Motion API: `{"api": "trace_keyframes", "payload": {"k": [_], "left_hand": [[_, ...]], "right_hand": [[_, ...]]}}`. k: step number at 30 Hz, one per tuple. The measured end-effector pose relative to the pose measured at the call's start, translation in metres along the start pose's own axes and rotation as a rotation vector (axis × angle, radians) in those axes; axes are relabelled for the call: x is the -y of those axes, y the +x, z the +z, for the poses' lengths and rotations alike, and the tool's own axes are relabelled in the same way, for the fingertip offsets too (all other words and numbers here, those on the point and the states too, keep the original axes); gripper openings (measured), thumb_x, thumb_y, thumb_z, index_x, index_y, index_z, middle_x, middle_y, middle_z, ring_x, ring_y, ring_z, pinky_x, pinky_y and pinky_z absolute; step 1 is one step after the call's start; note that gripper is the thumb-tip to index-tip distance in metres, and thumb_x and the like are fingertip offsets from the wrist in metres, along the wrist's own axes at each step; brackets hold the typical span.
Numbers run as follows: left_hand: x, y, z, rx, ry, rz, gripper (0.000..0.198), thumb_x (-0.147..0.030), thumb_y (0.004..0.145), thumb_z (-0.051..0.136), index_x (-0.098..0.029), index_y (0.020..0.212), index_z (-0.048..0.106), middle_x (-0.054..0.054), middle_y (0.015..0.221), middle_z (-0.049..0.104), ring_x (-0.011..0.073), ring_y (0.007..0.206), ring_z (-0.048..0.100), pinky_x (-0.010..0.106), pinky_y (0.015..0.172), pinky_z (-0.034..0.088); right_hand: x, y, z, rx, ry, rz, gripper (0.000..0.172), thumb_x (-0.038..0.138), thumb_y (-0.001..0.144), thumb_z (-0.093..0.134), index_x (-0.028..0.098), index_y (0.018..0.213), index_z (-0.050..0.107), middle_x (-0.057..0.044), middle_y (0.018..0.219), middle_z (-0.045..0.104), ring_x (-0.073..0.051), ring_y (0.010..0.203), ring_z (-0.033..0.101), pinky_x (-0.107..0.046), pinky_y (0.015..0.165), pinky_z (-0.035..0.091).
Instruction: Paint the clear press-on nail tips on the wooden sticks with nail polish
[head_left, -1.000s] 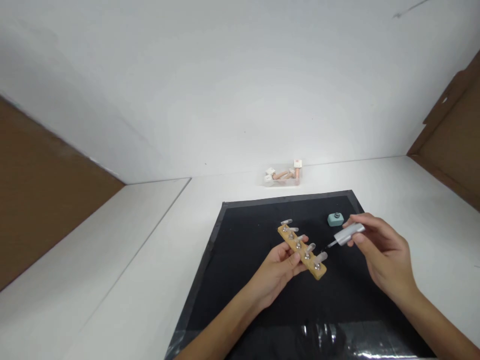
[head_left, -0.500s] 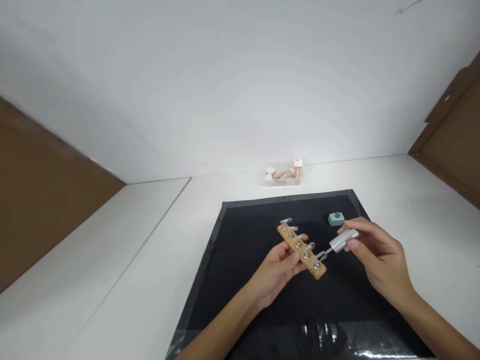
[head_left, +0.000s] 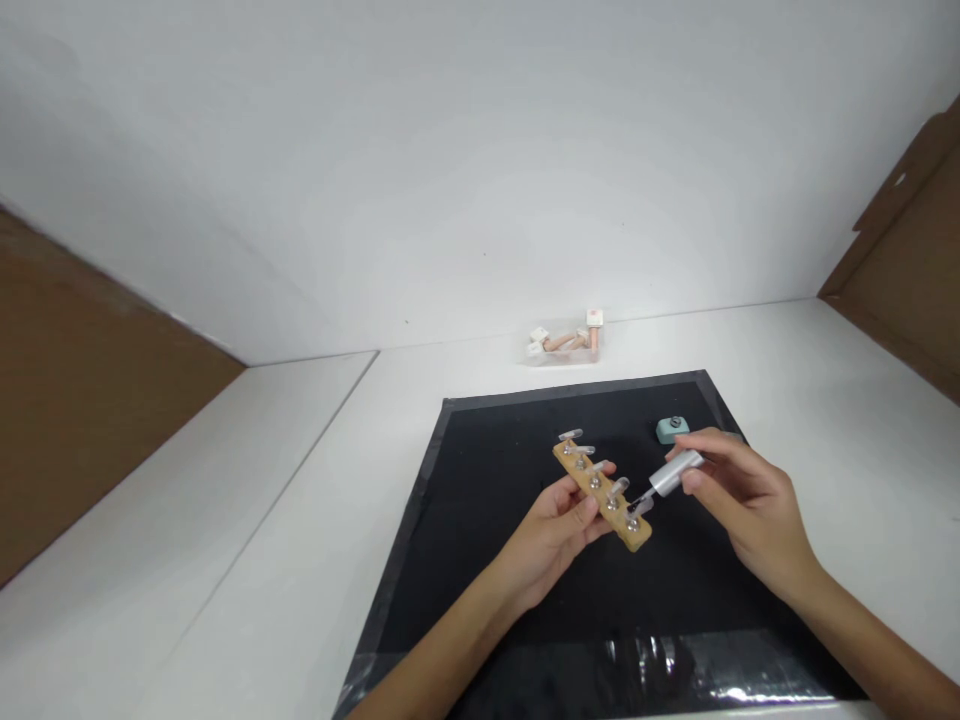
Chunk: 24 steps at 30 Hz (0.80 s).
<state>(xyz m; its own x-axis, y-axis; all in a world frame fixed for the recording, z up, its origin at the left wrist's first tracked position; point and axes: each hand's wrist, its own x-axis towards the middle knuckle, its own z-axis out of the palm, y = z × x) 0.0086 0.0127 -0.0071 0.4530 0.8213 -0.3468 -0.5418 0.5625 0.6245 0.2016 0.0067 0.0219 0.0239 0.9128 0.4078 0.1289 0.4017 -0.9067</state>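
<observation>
A wooden strip (head_left: 600, 492) with five clear fake nails was held just above the black mat (head_left: 487, 520). It was pinched between the fingers and thumb of the left hand (head_left: 551, 540). A silver brush (head_left: 671, 475) was pinched by the fingertips of the right hand (head_left: 742, 505), and its dark tip was set on the nail nearest that hand. A small green bottle (head_left: 670, 430) stood just beyond the right hand. If the brush were pushed too hard, the strip could be tipped and wet paint smeared onto the wood. The bottle could also be knocked over by the right hand.
</observation>
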Motion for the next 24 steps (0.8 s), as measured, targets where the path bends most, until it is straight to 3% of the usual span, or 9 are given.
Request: {"api": "trace_keyframes", "payload": {"k": [4,12,24], "left_hand": [[0.0006,0.0002,0.0001,-0.007,0.010,0.000,0.038,-0.024,0.059,0.083,-0.016,0.095,0.071,0.004,0.086,0.071,0.0162,0.084,0.065,0.036,0.089,0.046],[0.0014,0.0003,-0.0016,-0.019,0.040,0.009,0.040,-0.023,0.060,0.083,-0.019,0.098,0.071,0.004,0.086,0.071,0.0162,0.087,0.064,0.035,0.090,0.045],[0.0016,0.0011,-0.0007,-0.011,0.030,0.020,0.039,-0.022,0.060,0.083,-0.020,0.097,0.072,0.003,0.084,0.071,0.0153,0.084,0.064,0.033,0.086,0.045]], "right_hand": [[-0.0031,-0.0013,-0.0015,0.001,0.031,0.022,0.022,0.019,0.080,0.066,0.031,0.097,0.070,0.000,0.085,0.067,-0.012,0.067,0.061,-0.022,0.063,0.054],[-0.0057,-0.0011,-0.0033,-0.013,0.056,0.033,0.017,0.022,0.080,0.067,0.031,0.095,0.070,0.001,0.079,0.063,-0.012,0.064,0.058,-0.022,0.059,0.052],[-0.0040,-0.0001,-0.0033,0.073,-0.055,-0.063,0.023,0.015,0.081,0.062,0.030,0.098,0.067,0.000,0.080,0.061,-0.013,0.067,0.057,-0.024,0.059,0.050]]}}
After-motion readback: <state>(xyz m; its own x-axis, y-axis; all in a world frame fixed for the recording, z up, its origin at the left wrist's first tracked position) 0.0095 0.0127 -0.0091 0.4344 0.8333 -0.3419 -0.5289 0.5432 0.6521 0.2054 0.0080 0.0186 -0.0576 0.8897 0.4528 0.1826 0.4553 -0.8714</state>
